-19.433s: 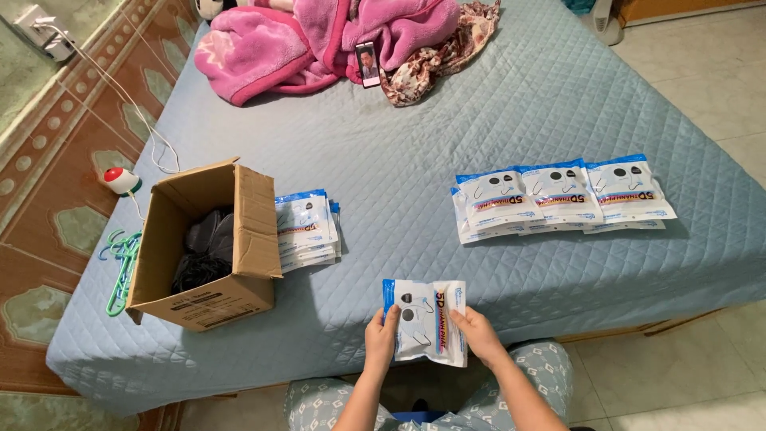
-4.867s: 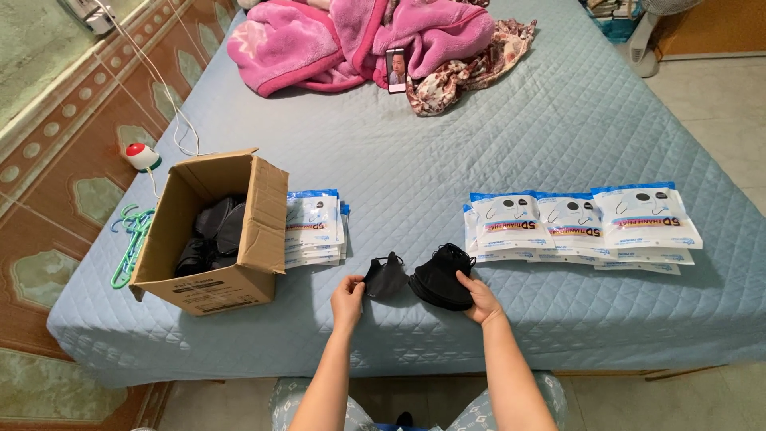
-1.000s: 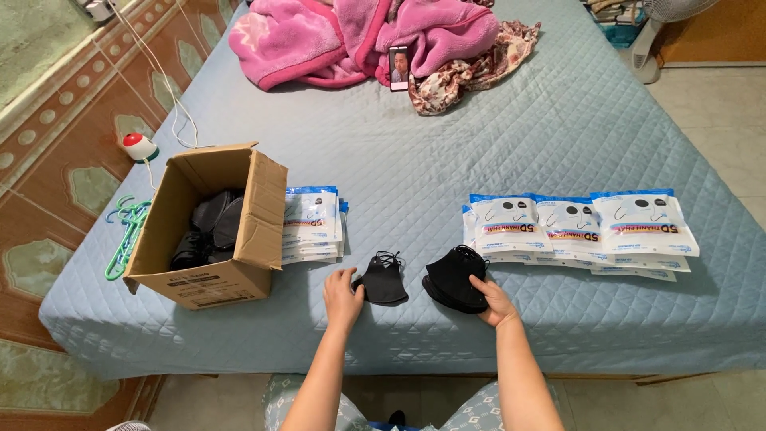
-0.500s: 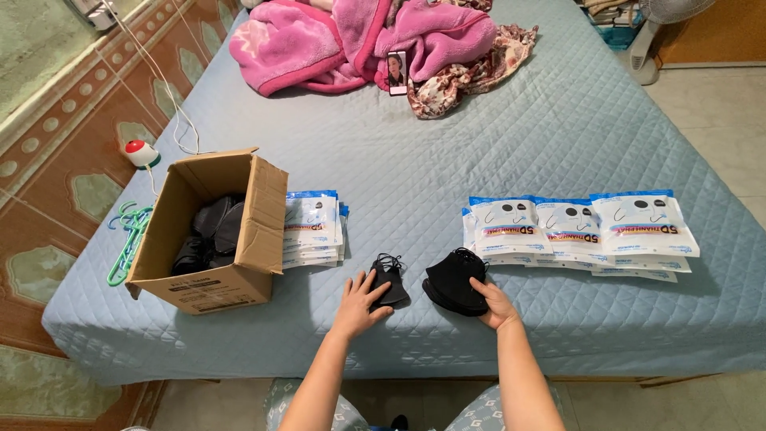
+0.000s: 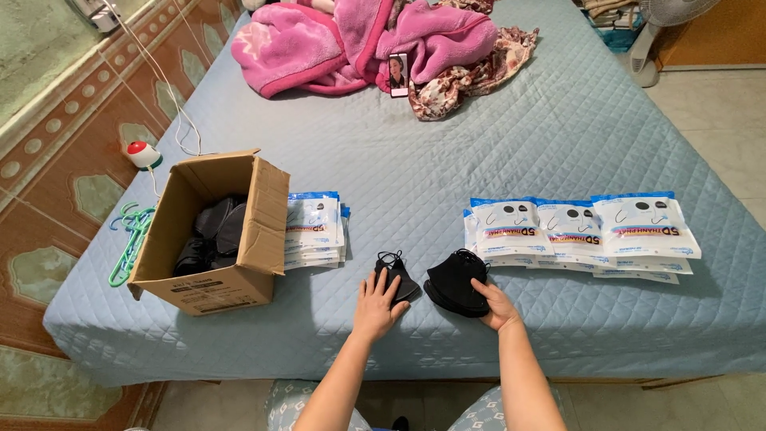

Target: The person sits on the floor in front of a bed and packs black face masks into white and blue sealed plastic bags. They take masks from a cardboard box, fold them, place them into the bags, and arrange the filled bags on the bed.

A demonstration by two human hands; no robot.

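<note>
Quilted blue bedding point(image 5: 479, 144) fills almost the whole view, with you standing at its near edge, which runs just below your wrists. To the left the bed ends against a patterned tiled wall; to the right it drops to pale floor tiles.

Your left hand point(image 5: 379, 297) lies flat on a single black mask point(image 5: 396, 274), fingers together and stretched over its lower half, pressing it to the quilt. Your right hand point(image 5: 496, 302) rests against the near right edge of a small stack of black masks point(image 5: 455, 281), fingers curled at its rim; you cannot tell whether they pinch it or only touch. The two lots of masks lie just apart, both close to the near edge.

Left of them stands an open cardboard box point(image 5: 239, 239) with dark masks inside, and a pile of flat white-and-blue packets point(image 5: 313, 227) sits touching its right wall. A row of overlapping packets point(image 5: 582, 235) lies right of the stack, almost touching it. Open quilt stretches behind the masks up to the pink blankets point(image 5: 359, 40) and the phone point(image 5: 397, 74) at the far end.

Half a second ago your left hand was in the same place on the single mask; it has settled flatter. The stack has not moved.
</note>
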